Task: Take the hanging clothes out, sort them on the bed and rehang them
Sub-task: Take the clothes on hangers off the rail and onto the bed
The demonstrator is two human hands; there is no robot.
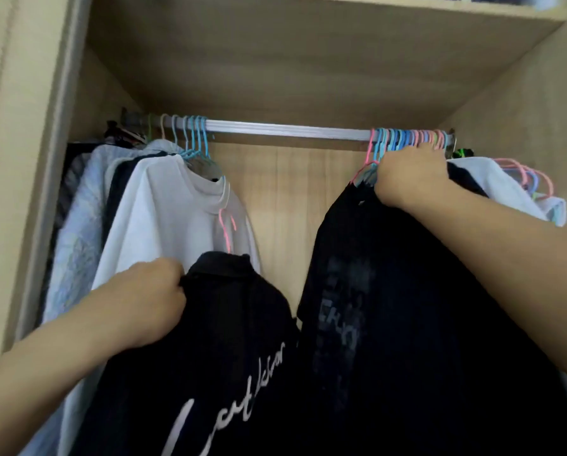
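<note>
- Right hand (410, 174) grips hanger necks directly beneath the rail (288, 129); hooks lift upward.
- Left hand (150, 301), lower, pinches a black shirt (229, 340).

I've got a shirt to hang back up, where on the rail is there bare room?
The rail is bare in the middle, between the blue hangers left and the hanger bunch under the right hand. Both ends are crowded.

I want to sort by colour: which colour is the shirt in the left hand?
Black, with white script lettering, in the head view: shirt, left hand.
</note>
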